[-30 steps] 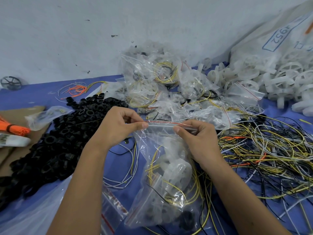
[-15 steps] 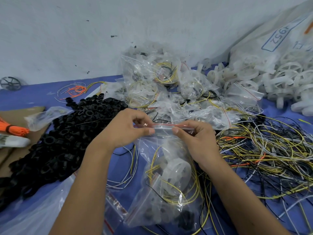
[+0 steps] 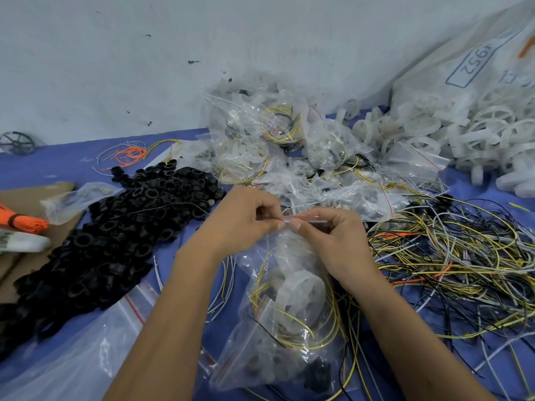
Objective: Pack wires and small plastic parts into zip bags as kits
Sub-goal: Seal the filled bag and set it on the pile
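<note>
Near the frame centre, the left hand (image 3: 240, 224) and the right hand (image 3: 333, 241) both pinch the red seal strip of the zip bag (image 3: 289, 308), thumbs almost touching.

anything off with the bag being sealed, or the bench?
Nothing wrong with the zip bag: both hands, left hand and right hand, pinch its zip strip, contents inside. One black wheel sits alone by the wall, far left.

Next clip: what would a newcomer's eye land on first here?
Dead centre, the left hand and right hand pinch the red-striped top of a zip bag holding yellow wire and a white ring. Left lies a heap of black rings; right, a tangle of loose wires.
</note>
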{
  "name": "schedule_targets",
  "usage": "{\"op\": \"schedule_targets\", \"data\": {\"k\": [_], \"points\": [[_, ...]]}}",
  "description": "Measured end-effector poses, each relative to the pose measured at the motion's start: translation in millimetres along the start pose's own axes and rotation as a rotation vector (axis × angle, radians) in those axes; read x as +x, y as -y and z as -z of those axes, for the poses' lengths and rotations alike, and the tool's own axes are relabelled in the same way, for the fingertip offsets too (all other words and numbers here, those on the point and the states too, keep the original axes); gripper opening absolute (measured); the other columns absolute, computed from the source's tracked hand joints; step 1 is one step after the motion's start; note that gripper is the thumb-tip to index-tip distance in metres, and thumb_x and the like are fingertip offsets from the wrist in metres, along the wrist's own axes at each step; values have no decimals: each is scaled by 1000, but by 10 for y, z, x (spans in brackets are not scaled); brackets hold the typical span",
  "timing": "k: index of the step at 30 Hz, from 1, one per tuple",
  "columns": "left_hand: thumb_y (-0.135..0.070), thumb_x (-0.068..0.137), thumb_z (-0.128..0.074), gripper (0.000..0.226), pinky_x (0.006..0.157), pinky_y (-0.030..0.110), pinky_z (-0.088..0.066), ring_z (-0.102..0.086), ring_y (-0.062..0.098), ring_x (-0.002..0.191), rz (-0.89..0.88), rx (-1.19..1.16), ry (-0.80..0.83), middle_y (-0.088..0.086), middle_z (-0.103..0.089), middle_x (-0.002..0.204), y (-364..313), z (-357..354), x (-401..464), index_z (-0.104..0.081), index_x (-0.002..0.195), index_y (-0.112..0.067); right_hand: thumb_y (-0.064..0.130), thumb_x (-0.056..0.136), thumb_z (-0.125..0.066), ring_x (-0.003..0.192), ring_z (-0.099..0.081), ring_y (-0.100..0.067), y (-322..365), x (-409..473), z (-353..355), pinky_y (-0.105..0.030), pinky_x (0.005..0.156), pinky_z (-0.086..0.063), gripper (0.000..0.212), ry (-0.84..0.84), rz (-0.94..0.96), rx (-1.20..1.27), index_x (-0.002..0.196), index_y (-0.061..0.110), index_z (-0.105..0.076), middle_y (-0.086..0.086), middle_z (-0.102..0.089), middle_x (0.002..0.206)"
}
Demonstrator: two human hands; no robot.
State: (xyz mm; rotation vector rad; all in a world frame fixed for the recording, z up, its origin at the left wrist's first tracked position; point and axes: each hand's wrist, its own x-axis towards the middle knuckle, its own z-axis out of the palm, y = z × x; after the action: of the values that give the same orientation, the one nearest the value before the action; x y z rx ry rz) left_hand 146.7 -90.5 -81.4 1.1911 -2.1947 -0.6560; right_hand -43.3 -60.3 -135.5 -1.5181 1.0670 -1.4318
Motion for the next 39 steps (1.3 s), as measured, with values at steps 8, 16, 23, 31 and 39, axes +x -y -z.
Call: {"op": "schedule_targets", "data": {"k": [8, 16, 23, 31, 39], "points": [[-11, 83, -84, 24, 58, 23, -42, -50, 6, 57, 26, -121, -309, 2, -65, 62, 85, 81, -1, -71, 68, -25, 65, 83, -67, 72, -66, -3, 163, -38, 59, -23, 65, -52, 38, 243, -141, -110, 100, 32, -72, 14, -69, 78], [-14, 86, -82, 21, 60, 20, -42, -50, 3, 58, 87, -206, -403, -10, -62, 63, 94, -2, 25, -71, 70, -24, 37, 74, -90, 111, -69, -8, 292, -130, 58, -23, 88, -56, 62, 558, -257, -33, 127, 42, -57, 12, -71, 121], [-47, 103, -53, 27, 94, 38, -52, -67, 16, 98, 313, -388, -387, 3, -73, 105, 146, 221, -11, -69, 103, -26, 11, 83, -81, 65, -72, -26, 358, 52, 38, -32, 57, -59, 4, 246, -477, 150, 82, 10, -77, -16, -75, 81], [-58, 106, -33, 49, 75, 31, -58, -67, 23, 98, 525, -748, -739, 11, -68, 117, 213, 473, -89, -59, 121, -18, 18, 98, -66, 73, -73, -20, 853, 1724, -158, -34, 68, -58, 46, -170, -339, 629, 131, -10, -51, -16, -70, 94], [-51, 108, -37, 46, 66, 27, -55, -69, 16, 76, 501, -813, -869, 6, -74, 100, 251, 704, -170, -64, 113, -14, -1, 96, -58, 61, -66, -22, 495, 1021, -740, -34, 60, -62, 11, 3, -364, -30, 87, 2, -63, -18, -68, 78]]}}
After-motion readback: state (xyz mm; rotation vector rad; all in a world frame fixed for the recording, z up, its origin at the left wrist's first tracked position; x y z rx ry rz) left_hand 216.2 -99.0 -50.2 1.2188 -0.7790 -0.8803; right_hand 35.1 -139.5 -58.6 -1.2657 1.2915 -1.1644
